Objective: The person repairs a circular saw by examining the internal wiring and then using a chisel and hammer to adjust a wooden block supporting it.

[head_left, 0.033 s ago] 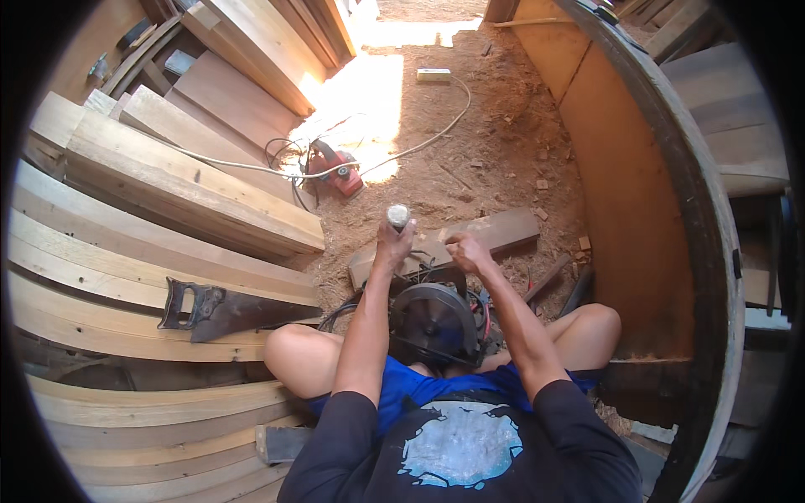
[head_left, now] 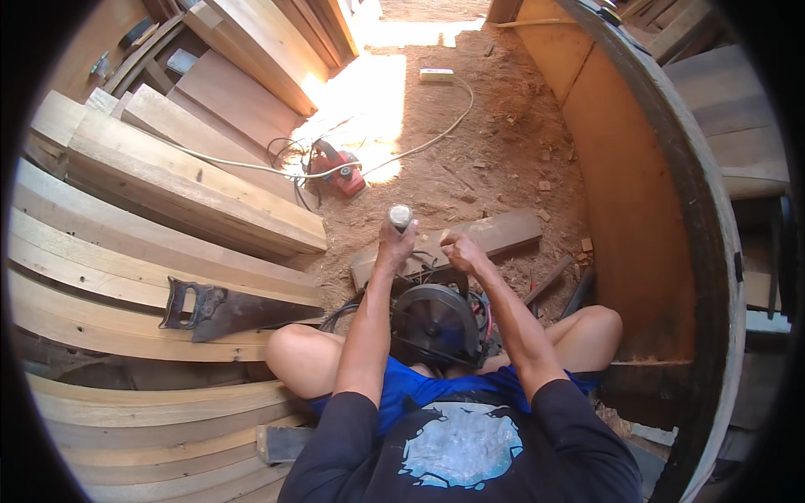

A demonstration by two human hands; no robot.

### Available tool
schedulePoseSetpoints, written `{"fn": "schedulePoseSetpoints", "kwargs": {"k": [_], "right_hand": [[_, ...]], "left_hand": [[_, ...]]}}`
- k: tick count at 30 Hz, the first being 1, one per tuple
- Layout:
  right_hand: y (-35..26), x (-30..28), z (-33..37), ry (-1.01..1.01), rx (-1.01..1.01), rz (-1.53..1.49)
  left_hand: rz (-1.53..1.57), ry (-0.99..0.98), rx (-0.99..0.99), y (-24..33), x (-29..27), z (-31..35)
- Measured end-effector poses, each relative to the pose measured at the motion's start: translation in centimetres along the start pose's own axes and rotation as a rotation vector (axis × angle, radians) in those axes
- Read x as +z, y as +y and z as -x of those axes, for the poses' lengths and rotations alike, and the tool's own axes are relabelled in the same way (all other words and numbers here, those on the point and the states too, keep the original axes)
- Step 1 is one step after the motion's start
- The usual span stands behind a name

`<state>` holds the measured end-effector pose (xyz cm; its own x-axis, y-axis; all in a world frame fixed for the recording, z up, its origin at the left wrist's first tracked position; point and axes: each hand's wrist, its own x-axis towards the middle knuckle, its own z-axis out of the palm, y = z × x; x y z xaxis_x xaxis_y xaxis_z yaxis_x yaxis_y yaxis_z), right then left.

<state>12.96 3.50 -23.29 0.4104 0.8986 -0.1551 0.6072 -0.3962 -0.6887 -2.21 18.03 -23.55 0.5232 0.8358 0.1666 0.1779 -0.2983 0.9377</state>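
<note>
My left hand (head_left: 394,248) is closed around an upright tool with a round, pale end (head_left: 400,216); the rest of it is hidden in my grip. Close by on the right, the fingers of my right hand (head_left: 464,253) are curled together, and anything within them is too small or hidden to make out. Both hands are above a thick wooden block (head_left: 503,232) lying on the ground. Between my bent legs sits a dark power tool with a large round disc (head_left: 434,323), cables bunched around its far side.
A hand saw (head_left: 239,312) rests on stacked boards (head_left: 126,323) at left. Farther off lie a red power tool (head_left: 342,170), a pale cord (head_left: 423,144) and a power strip (head_left: 436,75) on the sawdust-covered ground (head_left: 495,117). A curved wooden panel (head_left: 633,193) stands at right.
</note>
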Motion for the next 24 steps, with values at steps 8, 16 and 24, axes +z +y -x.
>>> {"fn": "schedulePoseSetpoints", "kwargs": {"k": [8, 16, 24], "right_hand": [[0.3, 6.3, -4.2, -0.208, 0.007, 0.217], [-2.0, 5.0, -2.6, -0.251, 0.160, 0.195], [10.1, -5.4, 0.0, 0.106, 0.308, -0.020]], "left_hand": [[0.123, -0.113, -0.051, 0.0, -0.9, -0.2], [0.049, -0.161, -0.025, 0.7, -0.9, -0.1], [0.087, -0.209, 0.032, 0.9, -0.1, 0.3]]}}
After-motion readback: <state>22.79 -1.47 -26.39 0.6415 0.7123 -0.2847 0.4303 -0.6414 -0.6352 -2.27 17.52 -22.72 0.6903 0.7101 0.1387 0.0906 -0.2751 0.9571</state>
